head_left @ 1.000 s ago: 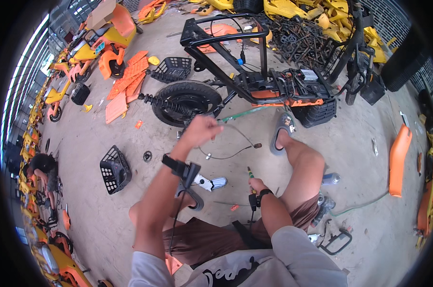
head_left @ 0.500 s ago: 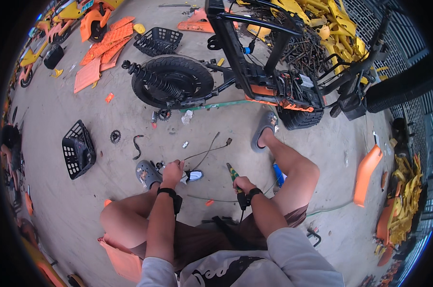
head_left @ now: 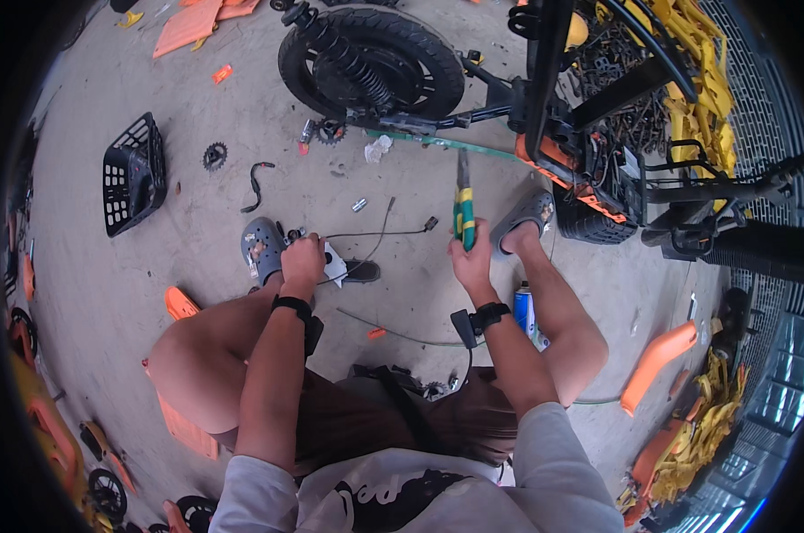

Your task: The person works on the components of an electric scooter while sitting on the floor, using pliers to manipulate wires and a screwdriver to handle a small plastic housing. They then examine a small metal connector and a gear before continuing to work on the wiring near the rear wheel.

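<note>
My right hand [head_left: 470, 256] is closed around the green and yellow handles of a pair of long-nosed pliers [head_left: 463, 202], whose jaws point away from me. My left hand [head_left: 304, 259] is closed beside my left shoe, gripping a thin black cable [head_left: 375, 234] that runs right to a small dark connector [head_left: 431, 224]. A small metal part [head_left: 293, 235] shows at its fingertips, partly hidden. Just right of that hand, a white piece [head_left: 334, 265] and a dark flat piece [head_left: 363, 271] lie on the floor.
Ahead stand a black wheel [head_left: 371, 67] with a shock absorber and a stripped scooter frame [head_left: 553, 98]. A black basket [head_left: 134, 173] sits to the left, near a small sprocket [head_left: 214, 156]. A blue spray can [head_left: 525, 306] is by my right leg. Yellow panels [head_left: 704, 124] are heaped at right.
My right hand has raised the pliers forward, their jaws now pointing straight ahead. My left hand stays by the left shoe with the cable. The head view has shifted.
</note>
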The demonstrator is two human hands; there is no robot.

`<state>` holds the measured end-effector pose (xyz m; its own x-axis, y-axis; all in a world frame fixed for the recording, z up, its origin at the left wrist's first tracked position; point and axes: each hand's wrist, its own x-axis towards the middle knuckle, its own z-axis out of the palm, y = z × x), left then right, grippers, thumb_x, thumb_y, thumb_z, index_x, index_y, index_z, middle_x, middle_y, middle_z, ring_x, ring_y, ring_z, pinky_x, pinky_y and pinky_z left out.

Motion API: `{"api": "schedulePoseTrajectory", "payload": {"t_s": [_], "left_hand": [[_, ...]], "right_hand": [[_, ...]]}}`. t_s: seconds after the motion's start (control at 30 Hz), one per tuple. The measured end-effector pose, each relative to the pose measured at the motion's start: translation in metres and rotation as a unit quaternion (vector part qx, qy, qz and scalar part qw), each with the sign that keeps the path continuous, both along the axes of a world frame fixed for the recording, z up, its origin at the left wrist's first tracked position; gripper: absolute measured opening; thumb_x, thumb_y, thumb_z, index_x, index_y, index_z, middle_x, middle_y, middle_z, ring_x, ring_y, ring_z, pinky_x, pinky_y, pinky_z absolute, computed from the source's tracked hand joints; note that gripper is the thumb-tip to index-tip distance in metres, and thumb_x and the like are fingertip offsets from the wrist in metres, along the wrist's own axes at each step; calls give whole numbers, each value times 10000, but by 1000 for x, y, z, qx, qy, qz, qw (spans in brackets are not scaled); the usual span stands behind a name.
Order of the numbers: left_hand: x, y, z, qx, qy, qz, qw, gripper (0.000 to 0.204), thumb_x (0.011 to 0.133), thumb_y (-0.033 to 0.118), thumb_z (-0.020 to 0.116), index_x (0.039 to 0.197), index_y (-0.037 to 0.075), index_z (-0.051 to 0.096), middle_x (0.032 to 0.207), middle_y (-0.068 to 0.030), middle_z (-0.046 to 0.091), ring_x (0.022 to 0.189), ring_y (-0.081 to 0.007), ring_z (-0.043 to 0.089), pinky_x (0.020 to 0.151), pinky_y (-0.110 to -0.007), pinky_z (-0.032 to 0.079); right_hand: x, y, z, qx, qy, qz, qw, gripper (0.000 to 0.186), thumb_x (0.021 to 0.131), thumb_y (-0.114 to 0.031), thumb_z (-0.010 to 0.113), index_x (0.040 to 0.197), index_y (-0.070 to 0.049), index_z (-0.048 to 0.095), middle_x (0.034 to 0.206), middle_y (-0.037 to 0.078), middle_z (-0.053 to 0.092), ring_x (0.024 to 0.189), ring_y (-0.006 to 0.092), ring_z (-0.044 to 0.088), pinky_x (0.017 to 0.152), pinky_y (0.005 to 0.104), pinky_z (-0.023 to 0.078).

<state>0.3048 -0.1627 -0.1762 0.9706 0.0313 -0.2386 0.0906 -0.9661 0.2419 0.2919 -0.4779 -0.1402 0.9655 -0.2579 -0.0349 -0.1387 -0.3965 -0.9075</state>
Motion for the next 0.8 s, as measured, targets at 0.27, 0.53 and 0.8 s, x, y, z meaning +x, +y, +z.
{"api": "schedulePoseTrajectory", "payload": {"t_s": [0.27, 0.53, 0.8], "left_hand": [[11, -4, 3, -8, -6, 26, 1000, 307, 924, 323, 516, 825, 64, 649, 764, -167, 667, 712, -364, 657, 619, -468, 522], [17, -14, 10, -31, -24, 54, 998, 312, 911, 342, 537, 825, 75, 673, 751, -180, 663, 720, -379, 654, 633, -472, 525], [16, -24, 9, -72, -61, 82, 992, 317, 896, 352, 551, 817, 74, 681, 748, -203, 657, 724, -396, 650, 665, -491, 531]], "right_hand": [[-58, 9, -90, -150, 285, 30, 946, 569, 781, -116, 543, 1329, -104, 392, 972, 290, 619, 934, 466, 586, 833, 502, 462], [-94, 14, -90, -152, 221, -28, 963, 489, 774, -118, 557, 1253, -61, 479, 938, 252, 636, 888, 426, 610, 780, 471, 478], [-63, 14, -35, -92, 114, -25, 989, 408, 809, -85, 583, 1201, 1, 508, 962, 242, 643, 911, 378, 637, 798, 394, 497]]}}
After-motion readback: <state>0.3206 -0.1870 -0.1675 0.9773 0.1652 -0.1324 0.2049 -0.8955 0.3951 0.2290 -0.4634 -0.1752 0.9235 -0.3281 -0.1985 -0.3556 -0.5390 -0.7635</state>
